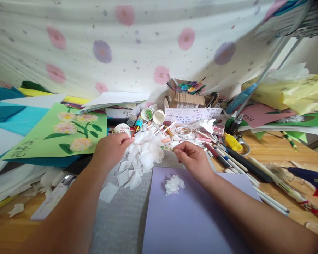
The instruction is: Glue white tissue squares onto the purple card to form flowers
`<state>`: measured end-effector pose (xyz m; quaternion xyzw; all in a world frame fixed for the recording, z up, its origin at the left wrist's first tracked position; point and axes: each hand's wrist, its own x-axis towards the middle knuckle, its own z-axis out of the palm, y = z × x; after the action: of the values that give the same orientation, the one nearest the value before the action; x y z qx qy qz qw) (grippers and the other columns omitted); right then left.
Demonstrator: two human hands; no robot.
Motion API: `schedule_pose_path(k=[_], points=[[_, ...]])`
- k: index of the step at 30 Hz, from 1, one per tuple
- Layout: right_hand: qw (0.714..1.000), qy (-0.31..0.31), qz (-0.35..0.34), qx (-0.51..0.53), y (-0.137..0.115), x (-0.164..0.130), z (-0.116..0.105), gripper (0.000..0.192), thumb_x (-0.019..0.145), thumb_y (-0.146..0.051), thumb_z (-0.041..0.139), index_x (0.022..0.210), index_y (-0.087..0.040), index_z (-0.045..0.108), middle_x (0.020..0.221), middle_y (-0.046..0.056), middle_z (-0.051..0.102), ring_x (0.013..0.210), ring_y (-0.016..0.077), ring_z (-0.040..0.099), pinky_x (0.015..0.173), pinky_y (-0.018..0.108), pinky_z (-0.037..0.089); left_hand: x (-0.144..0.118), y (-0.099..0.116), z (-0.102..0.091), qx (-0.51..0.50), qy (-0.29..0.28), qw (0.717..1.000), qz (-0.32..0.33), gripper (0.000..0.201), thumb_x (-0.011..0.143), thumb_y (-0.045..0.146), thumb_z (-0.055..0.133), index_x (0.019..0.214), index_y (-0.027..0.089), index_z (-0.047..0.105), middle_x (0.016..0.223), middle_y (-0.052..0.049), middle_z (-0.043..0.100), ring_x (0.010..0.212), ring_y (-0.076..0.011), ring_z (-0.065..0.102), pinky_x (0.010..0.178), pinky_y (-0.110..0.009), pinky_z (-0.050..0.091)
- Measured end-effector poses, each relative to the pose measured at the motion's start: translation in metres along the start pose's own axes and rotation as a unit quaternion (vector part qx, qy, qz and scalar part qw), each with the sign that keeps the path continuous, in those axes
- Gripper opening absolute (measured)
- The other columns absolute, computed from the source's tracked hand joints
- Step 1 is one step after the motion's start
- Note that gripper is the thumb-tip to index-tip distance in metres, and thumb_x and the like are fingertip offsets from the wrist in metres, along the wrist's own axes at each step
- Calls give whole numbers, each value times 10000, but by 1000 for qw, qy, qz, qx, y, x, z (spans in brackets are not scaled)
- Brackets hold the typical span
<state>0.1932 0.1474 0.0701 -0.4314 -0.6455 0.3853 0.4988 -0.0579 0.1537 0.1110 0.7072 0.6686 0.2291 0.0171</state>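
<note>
My left hand (pixel 111 149) pinches the edge of a heap of white tissue paper pieces (pixel 145 152) lying on a grey cutting mat (pixel 122 218). To the right of the heap, my right hand (pixel 193 158) has its fingertips pinched together; whether a scrap is between them I cannot tell. Below that hand lies a lilac paper sheet (pixel 190 218) with a small crumpled white tissue tuft (pixel 174 184) on it. Loose tissue squares (pixel 127 177) lie scattered on the mat below the heap.
A green card with paper flowers (pixel 60 132) lies at left over blue sheets. Paper cups (pixel 153 115), pens and pencils (pixel 243 162), a roll of tape (pixel 184 131), a cardboard box (pixel 187 98) and yellow and pink papers (pixel 288 95) crowd the back and right. A flowered cloth hangs behind.
</note>
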Motion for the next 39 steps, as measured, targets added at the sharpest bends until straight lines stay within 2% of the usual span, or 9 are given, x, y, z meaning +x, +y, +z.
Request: schedule_pose_path(k=[3, 7, 10, 14, 16, 20, 30, 34, 39], points=[[1000, 12, 4, -5, 3, 1, 0, 176, 741, -334, 590, 698, -164, 582, 529, -32, 515, 475, 102, 462, 453, 222, 362, -4, 2, 13, -34, -56, 992, 105, 140, 744, 310, 605, 837, 251, 692, 893, -28, 629, 881, -228, 557, 779, -326, 393], [1000, 19, 10, -9, 6, 2, -1, 178, 738, -341, 593, 699, -168, 580, 531, -36, 505, 472, 105, 459, 455, 227, 357, -13, 11, 31, -81, -88, 982, 145, 251, 661, 277, 717, 909, 251, 698, 941, -45, 603, 940, -262, 524, 842, -351, 368], [1000, 16, 15, -11, 6, 2, -1, 177, 737, -341, 592, 703, -168, 583, 537, -34, 508, 481, 108, 461, 462, 230, 358, -15, 15, 38, -85, -80, 985, 128, 252, 623, 232, 746, 870, 238, 696, 904, -53, 598, 905, -267, 509, 815, -348, 354], [1000, 18, 13, -7, 4, 2, -1, 170, 737, -333, 593, 699, -167, 581, 534, -35, 505, 478, 105, 454, 458, 228, 353, -13, 18, 36, -76, -72, 988, 111, 38, 710, 187, 625, 707, 224, 633, 787, -25, 584, 801, -217, 510, 714, -301, 341], [1000, 15, 10, -4, 4, 2, -1, 168, 738, -330, 593, 694, -169, 577, 526, -38, 500, 474, 105, 455, 454, 227, 357, -13, 19, 33, -78, -75, 990, 95, 82, 749, 202, 566, 671, 216, 592, 710, -2, 573, 698, -181, 509, 631, -276, 321], [1000, -20, 6, 6, 5, 2, 0, 169, 742, -331, 589, 688, -173, 567, 527, -39, 499, 473, 101, 455, 449, 222, 365, -13, 20, 27, -94, -72, 992, 50, 121, 801, 277, 493, 733, 216, 572, 651, 25, 595, 587, -150, 522, 549, -251, 314], [998, -65, 11, 4, 13, 6, 1, 102, 782, -268, 552, 764, -170, 575, 593, -38, 533, 532, 104, 510, 516, 226, 408, -12, 18, 24, -78, -47, 996, 1, 183, 811, 302, 476, 845, 224, 638, 716, -3, 668, 653, -187, 591, 582, -270, 359], [995, -95, 21, -21, 13, 5, 2, 103, 785, -265, 539, 763, -170, 573, 612, -34, 538, 526, 102, 493, 517, 230, 402, -12, 20, 24, -174, -52, 983, -18, 144, 783, 315, 508, 815, 216, 609, 721, 6, 665, 617, -166, 579, 565, -258, 372], [993, -113, 2, -38, 13, 3, 2, 87, 785, -230, 527, 756, -167, 581, 642, -18, 572, 546, 106, 508, 535, 235, 420, -15, 25, 25, -315, -69, 946, -45, 131, 770, 297, 523, 886, 235, 530, 593, 57, 565, 513, -131, 504, 504, -231, 328]])
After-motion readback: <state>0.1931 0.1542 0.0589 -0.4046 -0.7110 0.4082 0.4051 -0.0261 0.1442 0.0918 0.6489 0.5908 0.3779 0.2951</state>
